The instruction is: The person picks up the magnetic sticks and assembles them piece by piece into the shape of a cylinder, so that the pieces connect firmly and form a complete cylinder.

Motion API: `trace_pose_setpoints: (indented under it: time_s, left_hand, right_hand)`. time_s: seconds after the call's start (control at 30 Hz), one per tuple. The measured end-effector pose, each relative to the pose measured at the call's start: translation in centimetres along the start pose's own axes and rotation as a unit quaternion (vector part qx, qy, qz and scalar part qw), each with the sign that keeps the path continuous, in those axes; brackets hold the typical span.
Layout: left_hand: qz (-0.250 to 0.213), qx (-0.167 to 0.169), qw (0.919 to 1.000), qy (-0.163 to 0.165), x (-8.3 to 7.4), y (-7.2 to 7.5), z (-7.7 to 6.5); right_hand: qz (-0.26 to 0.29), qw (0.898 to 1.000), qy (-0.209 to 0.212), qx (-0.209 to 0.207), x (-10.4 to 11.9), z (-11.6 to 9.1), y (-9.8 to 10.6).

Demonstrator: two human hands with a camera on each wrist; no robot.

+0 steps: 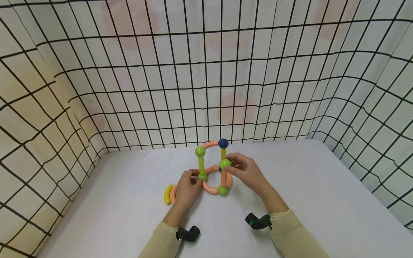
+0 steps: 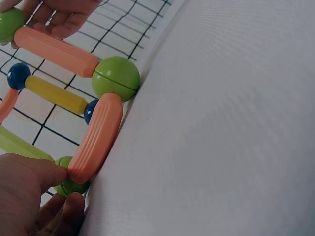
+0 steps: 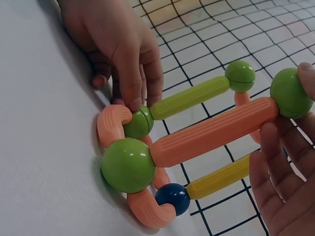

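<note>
A frame of toy balls and rods stands on the table. My left hand [image 1: 188, 188] pinches a green ball [image 2: 73, 188] at its lower left corner, thumb on one side and fingers on the other. With thumb and fingers, my right hand [image 1: 246, 172] holds the green ball [image 3: 290, 92] topping an upright orange rod [image 3: 214, 130]. That rod stands on another green ball [image 3: 129, 164]. Curved orange pieces [image 2: 97, 140] link the base balls in a ring. Behind are a lime rod [image 1: 201, 165] topped by a green ball [image 1: 200, 151] and a yellow rod [image 1: 223, 153] topped by a blue ball [image 1: 223, 143]; a curved orange piece [image 1: 210, 144] bridges them.
Left of my left hand, a curved yellow piece [image 1: 167, 194] and a curved orange piece [image 1: 173, 194], partly hidden by the hand, lie on the white table [image 1: 122, 186]. Black grid netting [image 1: 174, 89] over pale walls surrounds the table's back and sides.
</note>
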State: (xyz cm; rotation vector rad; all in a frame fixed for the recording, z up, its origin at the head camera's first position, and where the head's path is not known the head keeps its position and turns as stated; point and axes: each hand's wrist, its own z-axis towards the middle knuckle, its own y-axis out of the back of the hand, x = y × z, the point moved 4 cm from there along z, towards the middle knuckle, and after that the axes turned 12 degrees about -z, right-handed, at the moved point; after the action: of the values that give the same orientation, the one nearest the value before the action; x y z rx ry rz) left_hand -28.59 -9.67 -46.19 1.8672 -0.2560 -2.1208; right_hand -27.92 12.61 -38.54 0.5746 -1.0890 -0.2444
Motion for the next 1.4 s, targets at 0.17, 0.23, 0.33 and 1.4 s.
trace_pose_setpoints:
  time_s: [0.17,0.23,0.33,1.4]
  left_hand:
    - [0.003,0.0,1.0,-0.001,-0.05,-0.04,-0.04]
    - [0.002,-0.001,1.0,-0.003,-0.08,-0.07,-0.06]
    - [0.001,0.0,1.0,-0.004,-0.06,-0.1,-0.1]
    - [-0.002,0.005,1.0,-0.008,-0.12,0.03,-0.06]
  right_hand:
    - [-0.007,1.0,-0.009,-0.003,0.3,0.06,-0.12]
    - [-0.012,1.0,-0.012,-0.005,0.36,0.08,-0.16]
    - [-0.016,1.0,-0.018,-0.008,0.32,0.07,-0.25]
    - [-0.028,0.999,0.02,0.017,0.66,0.09,-0.62]
